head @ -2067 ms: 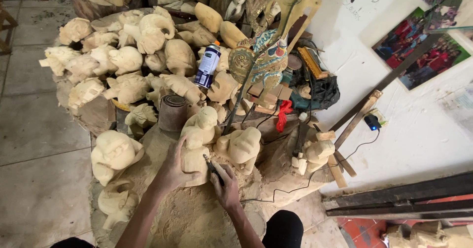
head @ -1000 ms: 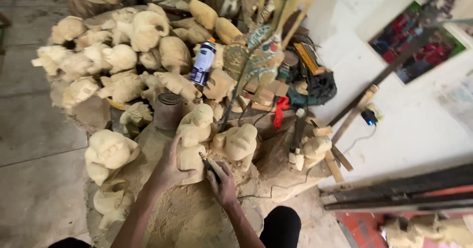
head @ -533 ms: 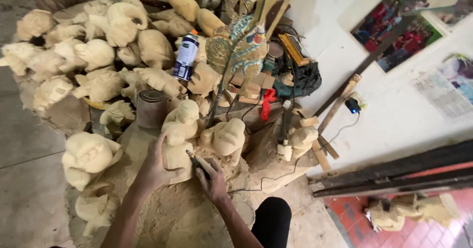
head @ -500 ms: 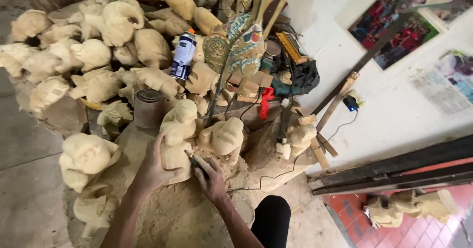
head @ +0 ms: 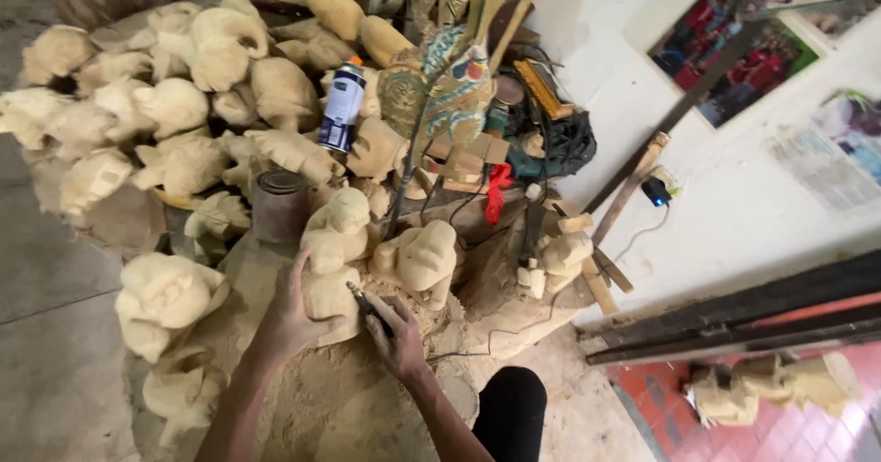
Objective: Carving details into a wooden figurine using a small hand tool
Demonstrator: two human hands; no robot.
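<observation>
While pale unfinished wooden carving (head: 330, 265) rests upright on sawdust mound (head: 321, 407), left hand (head: 292, 311) clasps its side, apparently bracing it. Right hand (head: 396, 329) closed around slim dark carving tool (head: 367, 302), tip against carving's edge. Rusty tin can (head: 279, 205) just behind.
</observation>
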